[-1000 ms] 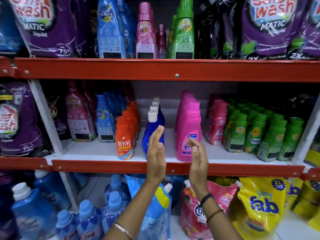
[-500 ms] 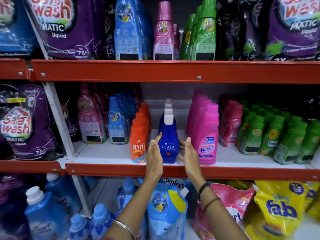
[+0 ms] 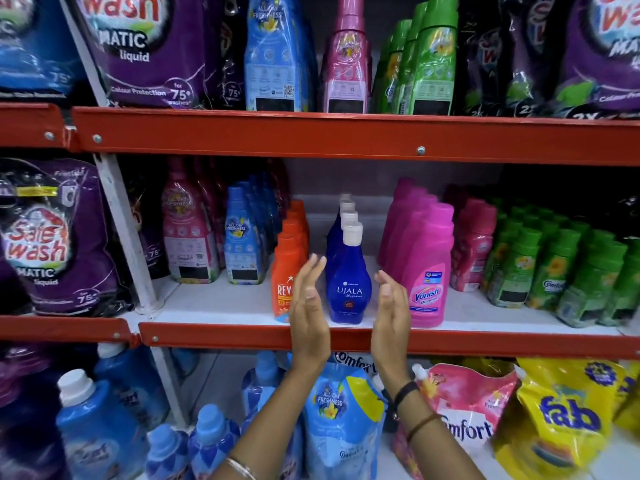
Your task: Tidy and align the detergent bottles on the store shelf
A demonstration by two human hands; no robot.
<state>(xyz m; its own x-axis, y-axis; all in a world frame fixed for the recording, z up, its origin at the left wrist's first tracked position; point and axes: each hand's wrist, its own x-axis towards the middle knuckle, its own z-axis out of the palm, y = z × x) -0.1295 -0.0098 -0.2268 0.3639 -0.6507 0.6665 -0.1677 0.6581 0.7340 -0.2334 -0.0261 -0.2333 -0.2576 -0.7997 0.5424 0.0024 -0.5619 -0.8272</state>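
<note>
Now both hands have pulled back off the bottle they flanked half a second ago. Left hand is flat, fingers straight and together, holding nothing, partly covering the orange Revive bottle. Blue Ujala bottle stands upright at the front edge of the middle shelf, label forward, free between the palms; likely squared up. Right hand is open, fingers loosely curled, just clear of the pink Vanish bottle. Rear Ujala bottles are mostly hidden; the Revive label is cut off.
</note>
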